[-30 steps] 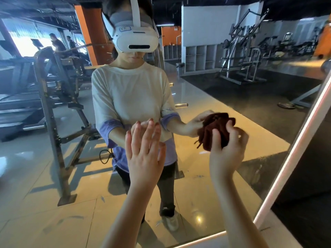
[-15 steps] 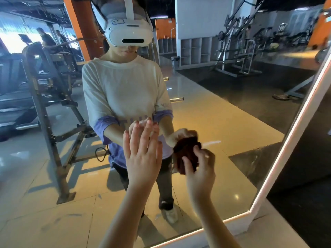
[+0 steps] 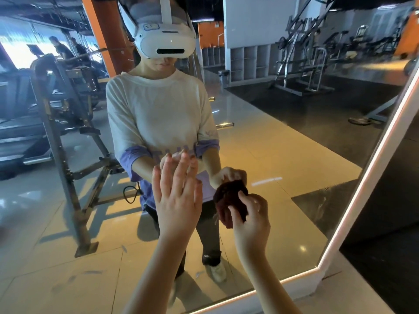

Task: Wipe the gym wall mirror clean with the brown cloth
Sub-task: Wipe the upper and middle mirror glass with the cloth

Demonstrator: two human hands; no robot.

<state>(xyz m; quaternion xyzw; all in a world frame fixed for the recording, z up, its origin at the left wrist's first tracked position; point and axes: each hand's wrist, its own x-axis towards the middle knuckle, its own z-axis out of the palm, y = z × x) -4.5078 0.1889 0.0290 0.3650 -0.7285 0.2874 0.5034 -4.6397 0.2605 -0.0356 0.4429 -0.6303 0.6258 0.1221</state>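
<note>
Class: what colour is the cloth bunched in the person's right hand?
The cloth is dark reddish brown; the head view shows it best.

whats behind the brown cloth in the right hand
The mirror glass, with the reflected hand and cloth peeking out above it. The right hand grips the brown cloth, which covers the glass patch directly behind, so smudges there cannot be seen.
</note>
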